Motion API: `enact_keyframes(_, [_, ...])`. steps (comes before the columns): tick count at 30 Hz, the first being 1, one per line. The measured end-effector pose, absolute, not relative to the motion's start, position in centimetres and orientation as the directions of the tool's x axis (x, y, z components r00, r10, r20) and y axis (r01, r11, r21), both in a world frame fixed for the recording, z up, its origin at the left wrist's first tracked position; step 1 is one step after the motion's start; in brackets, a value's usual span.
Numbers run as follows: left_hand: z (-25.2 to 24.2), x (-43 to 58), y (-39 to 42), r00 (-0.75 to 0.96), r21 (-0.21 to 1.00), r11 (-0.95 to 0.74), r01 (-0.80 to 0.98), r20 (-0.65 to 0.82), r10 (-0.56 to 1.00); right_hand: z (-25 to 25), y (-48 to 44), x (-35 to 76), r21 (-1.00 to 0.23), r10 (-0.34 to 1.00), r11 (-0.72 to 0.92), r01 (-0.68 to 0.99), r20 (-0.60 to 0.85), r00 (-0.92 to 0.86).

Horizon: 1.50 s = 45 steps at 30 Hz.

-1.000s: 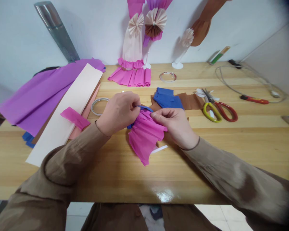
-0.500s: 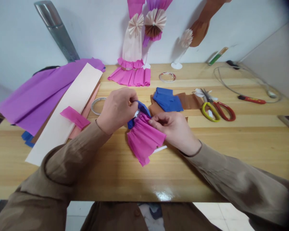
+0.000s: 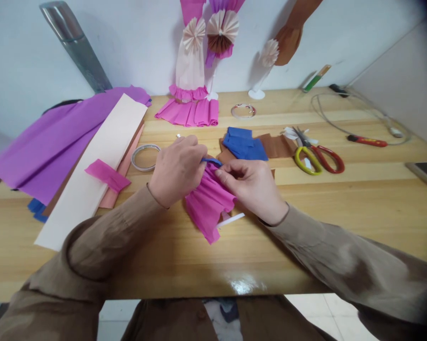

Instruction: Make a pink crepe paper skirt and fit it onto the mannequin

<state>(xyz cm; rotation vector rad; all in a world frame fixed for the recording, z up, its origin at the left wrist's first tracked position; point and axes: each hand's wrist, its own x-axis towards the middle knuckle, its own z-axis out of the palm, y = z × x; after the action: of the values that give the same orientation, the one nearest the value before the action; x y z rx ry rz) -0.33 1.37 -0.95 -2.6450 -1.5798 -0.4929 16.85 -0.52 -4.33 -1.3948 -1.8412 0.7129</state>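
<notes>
The pink paper (image 3: 211,203) hangs in gathers just above the table (image 3: 199,270), its top edge between the two hands and its ragged lower edge toward the person. Along that top edge runs a blue strip (image 3: 213,161); the left hand (image 3: 179,170) has its fingers curled and clamped on the strip's left end, while the right hand (image 3: 254,187) pinches the pink paper's upper right edge between thumb and forefinger, the thumb on the near face. The remaining right fingers are bent, partly hidden. A white stick (image 3: 231,220) shows by the pink paper's lower right side. Beyond the right hand lie blue paper (image 3: 241,144) and, farther right, scissors (image 3: 311,146); a tape ring (image 3: 132,158) sits just left of the left hand, near a cream sheet (image 3: 92,170) bearing a pink scrap (image 3: 108,174)
</notes>
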Motion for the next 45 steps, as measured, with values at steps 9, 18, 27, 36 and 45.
enact_keyframes(9, [-0.8,-0.2,1.4,0.406,0.176,-0.472,0.864,0.313,0.859,-5.3,0.1,17.2,-0.832,0.977,0.211,0.514,0.201,-0.076])
enact_keyframes(18, [-0.8,-0.4,1.5,0.455,0.272,-0.512,0.815,0.249,0.855,-5.6,0.3,17.9,-0.878,0.981,0.194,0.438,0.174,-0.087])
enact_keyframes(27, [-0.3,-0.8,1.0,0.511,0.18,-0.54,0.822,0.183,0.84,-4.5,-1.6,20.0,-0.819,0.96,0.275,0.503,0.204,-0.194])
enact_keyframes(36, [1.6,-0.3,-3.2,0.511,0.146,-0.525,0.839,0.122,0.851,-5.3,-2.6,22.5,-0.859,0.957,0.285,0.425,0.231,-0.176])
enact_keyframes(45, [0.5,-0.1,-10.3,0.473,0.05,-0.474,0.879,0.041,0.88,-6.8,-2.7,22.9,-0.551,0.782,0.623,0.556,0.473,-0.407])
